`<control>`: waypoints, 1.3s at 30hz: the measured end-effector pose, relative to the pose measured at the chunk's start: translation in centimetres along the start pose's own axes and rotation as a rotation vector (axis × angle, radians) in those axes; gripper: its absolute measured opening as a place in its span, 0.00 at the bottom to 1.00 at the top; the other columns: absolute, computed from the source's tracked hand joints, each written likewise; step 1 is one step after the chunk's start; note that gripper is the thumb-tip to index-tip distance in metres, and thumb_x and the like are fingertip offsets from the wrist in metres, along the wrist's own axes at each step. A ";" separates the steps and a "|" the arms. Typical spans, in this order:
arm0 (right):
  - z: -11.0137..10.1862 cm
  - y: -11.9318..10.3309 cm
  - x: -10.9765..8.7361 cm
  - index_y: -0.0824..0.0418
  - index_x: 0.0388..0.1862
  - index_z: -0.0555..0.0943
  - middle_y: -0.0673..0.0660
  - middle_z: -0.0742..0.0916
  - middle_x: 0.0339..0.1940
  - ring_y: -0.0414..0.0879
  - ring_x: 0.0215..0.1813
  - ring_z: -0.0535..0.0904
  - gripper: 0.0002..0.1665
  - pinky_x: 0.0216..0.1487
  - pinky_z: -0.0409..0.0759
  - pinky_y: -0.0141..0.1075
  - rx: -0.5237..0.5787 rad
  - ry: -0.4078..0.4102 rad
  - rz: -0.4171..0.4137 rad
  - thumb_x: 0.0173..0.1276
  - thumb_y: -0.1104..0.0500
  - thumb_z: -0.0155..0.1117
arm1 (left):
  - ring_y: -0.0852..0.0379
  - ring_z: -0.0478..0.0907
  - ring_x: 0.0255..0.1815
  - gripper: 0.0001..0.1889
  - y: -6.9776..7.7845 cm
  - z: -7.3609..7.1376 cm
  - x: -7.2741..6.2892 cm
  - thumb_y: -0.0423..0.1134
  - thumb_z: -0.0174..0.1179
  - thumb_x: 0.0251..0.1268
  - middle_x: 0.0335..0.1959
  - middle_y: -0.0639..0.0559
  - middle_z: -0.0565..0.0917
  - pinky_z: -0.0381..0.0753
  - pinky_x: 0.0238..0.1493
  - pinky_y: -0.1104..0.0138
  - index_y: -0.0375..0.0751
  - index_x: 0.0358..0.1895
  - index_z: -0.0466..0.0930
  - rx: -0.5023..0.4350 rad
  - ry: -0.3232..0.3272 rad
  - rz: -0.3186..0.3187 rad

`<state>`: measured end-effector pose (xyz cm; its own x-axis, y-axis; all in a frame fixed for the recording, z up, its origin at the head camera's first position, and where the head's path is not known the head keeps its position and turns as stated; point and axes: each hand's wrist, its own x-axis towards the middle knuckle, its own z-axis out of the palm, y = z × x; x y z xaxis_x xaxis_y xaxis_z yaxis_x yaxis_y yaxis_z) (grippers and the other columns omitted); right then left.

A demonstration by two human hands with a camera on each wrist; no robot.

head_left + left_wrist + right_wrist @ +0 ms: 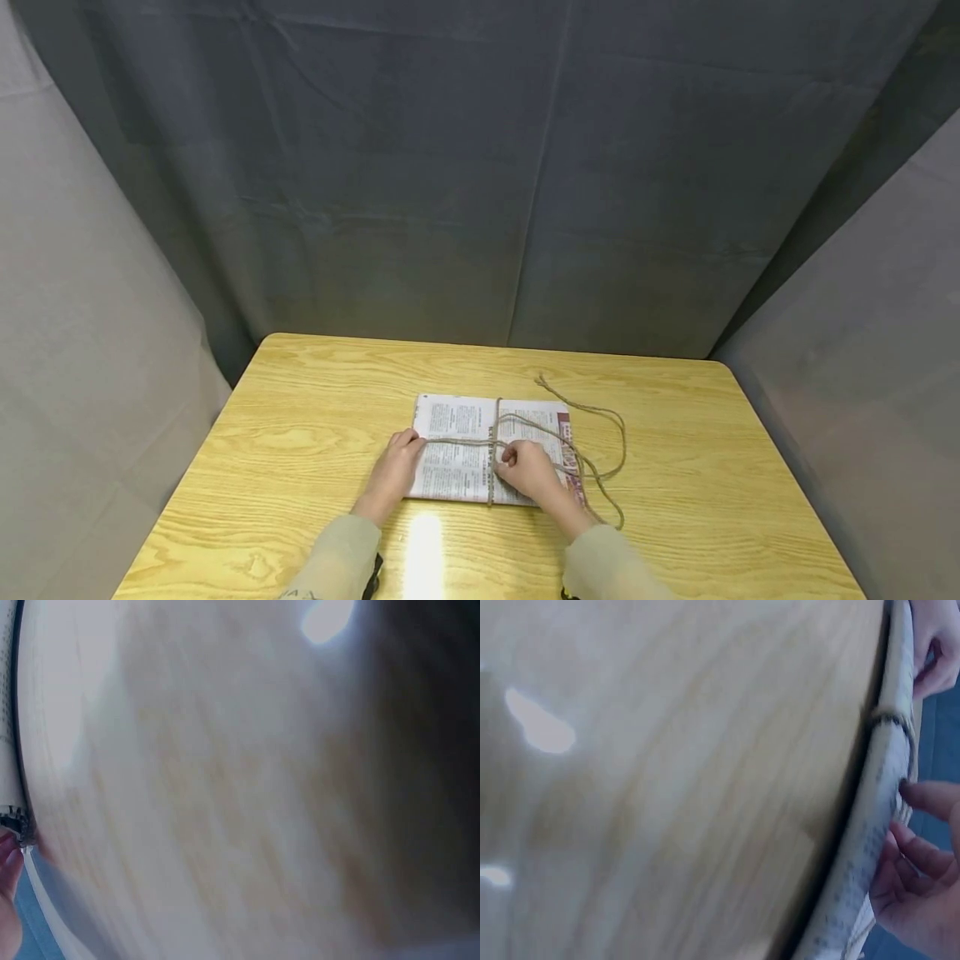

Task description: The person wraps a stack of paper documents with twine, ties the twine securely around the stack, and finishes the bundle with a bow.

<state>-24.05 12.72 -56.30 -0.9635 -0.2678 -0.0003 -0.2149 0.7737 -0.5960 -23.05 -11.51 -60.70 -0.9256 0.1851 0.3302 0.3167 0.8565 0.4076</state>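
Note:
A flat stack of folded newspaper (452,479) lies on the table with thin brown twine (624,442) around it. One strand runs from front to back across the paper, and another comes from the left edge to meet it near the middle. My left hand (399,467) grips the stack's left edge, where the sideways strand passes over. Close to the crossing, my right hand (529,471) pinches the twine between thumb and fingertips. In the right wrist view, this hand (922,877) is low beside the paper's edge, with a twine loop (891,716) wrapped around the stack.
Loose twine curves over the stack's right side onto the wooden table (697,483), its frayed end behind the stack. A dark curtain (420,208) hangs beyond the table. Light cloth panels (82,333) stand on both sides.

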 end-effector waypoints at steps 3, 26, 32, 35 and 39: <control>0.5 -0.4 -0.5 0.62 0.21 0.77 0.49 0.74 0.14 0.38 0.17 0.65 0.07 0.18 0.66 0.29 -0.006 0.024 0.006 0.55 0.63 0.66 | 0.55 0.71 0.46 0.10 0.0 0.0 0.0 0.28 0.55 0.62 0.42 0.50 0.75 0.77 0.49 0.67 0.34 0.45 0.80 -0.005 0.005 0.003; -0.4 -1.8 -7.1 0.58 0.12 0.71 0.47 0.73 0.10 0.38 0.15 0.64 0.10 0.16 0.64 0.28 -0.028 0.101 0.087 0.42 0.65 0.63 | 0.54 0.72 0.45 0.10 0.2 0.0 0.0 0.28 0.55 0.62 0.41 0.50 0.74 0.77 0.48 0.67 0.34 0.44 0.80 0.012 0.005 0.007; 0.0 -1.6 -8.4 0.56 0.13 0.72 0.45 0.73 0.11 0.37 0.15 0.64 0.09 0.15 0.63 0.28 -0.056 0.080 0.061 0.42 0.64 0.63 | 0.55 0.71 0.46 0.10 0.2 -0.1 0.0 0.28 0.54 0.63 0.42 0.50 0.74 0.77 0.48 0.67 0.34 0.46 0.80 0.010 -0.014 -0.002; 0.2 -1.5 -8.7 0.55 0.12 0.71 0.45 0.73 0.11 0.37 0.15 0.64 0.09 0.16 0.63 0.29 -0.086 0.087 0.063 0.40 0.63 0.63 | 0.55 0.71 0.46 0.10 0.3 -0.1 0.0 0.28 0.54 0.63 0.42 0.50 0.74 0.77 0.48 0.68 0.34 0.46 0.80 0.009 -0.014 -0.001; 0.3 -1.5 -8.8 0.54 0.10 0.71 0.44 0.72 0.10 0.37 0.14 0.63 0.10 0.15 0.62 0.29 -0.109 0.093 0.054 0.39 0.64 0.61 | 0.54 0.71 0.45 0.10 0.4 -0.3 0.0 0.28 0.55 0.62 0.42 0.49 0.74 0.77 0.47 0.67 0.33 0.45 0.80 0.016 -0.013 0.003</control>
<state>-15.19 13.77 -55.65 -0.9837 -0.1735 0.0477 -0.1735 0.8447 -0.5063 -22.85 -11.36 -60.28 -0.9273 0.1940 0.3203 0.3164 0.8634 0.3930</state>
